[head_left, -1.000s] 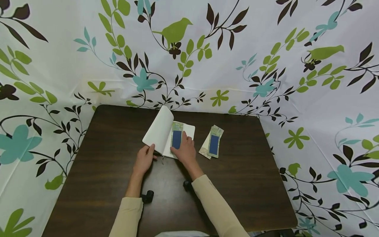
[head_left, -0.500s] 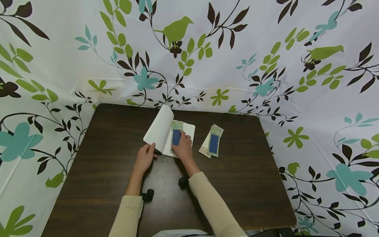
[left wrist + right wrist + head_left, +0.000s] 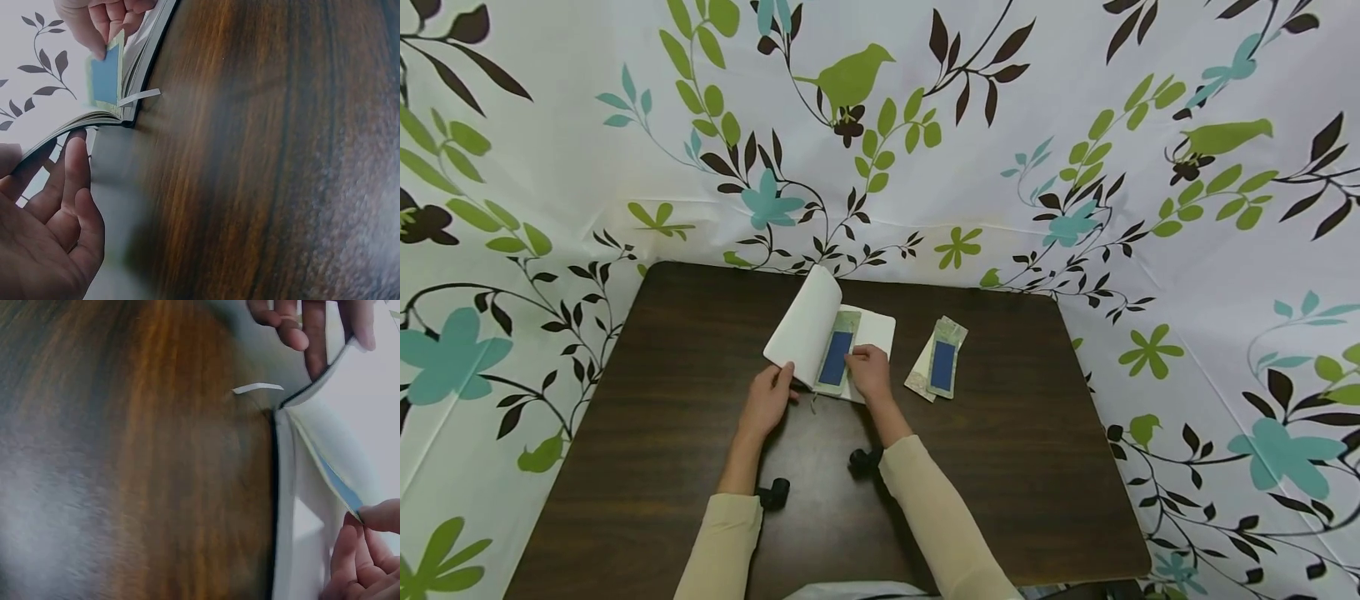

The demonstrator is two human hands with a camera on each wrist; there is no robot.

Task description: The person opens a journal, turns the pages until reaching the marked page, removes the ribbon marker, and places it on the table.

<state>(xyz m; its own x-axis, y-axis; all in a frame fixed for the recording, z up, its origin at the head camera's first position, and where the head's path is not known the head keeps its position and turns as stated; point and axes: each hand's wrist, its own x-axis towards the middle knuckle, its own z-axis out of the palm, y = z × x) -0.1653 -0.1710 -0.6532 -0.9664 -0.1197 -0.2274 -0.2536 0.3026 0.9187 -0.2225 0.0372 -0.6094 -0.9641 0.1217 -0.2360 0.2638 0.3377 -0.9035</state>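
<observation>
An open notebook (image 3: 806,329) with blank white pages lies at the back middle of the table in the head view. My left hand (image 3: 765,402) grips its raised left side, thumb on the page and fingers beneath the cover, as the left wrist view shows. Between the pages stands a narrow green-bordered card (image 3: 838,354) with a blue panel. My right hand (image 3: 871,372) pinches this card's right edge between thumb and fingers. In the right wrist view the card (image 3: 334,478) is tilted up, its left edge down in the notebook's fold.
Right of the notebook, a similar blue-panelled card (image 3: 942,367) overlaps a pale patterned card (image 3: 917,379) on the dark wooden table (image 3: 1015,467). A ribbon marker (image 3: 140,97) sticks out of the notebook's spine. A leaf-patterned curtain (image 3: 700,225) hangs right behind the table.
My right hand has drawn down and slid from the card's face to its right edge. The card now leans, its lower end shifted left toward the fold. My left hand holds its place.
</observation>
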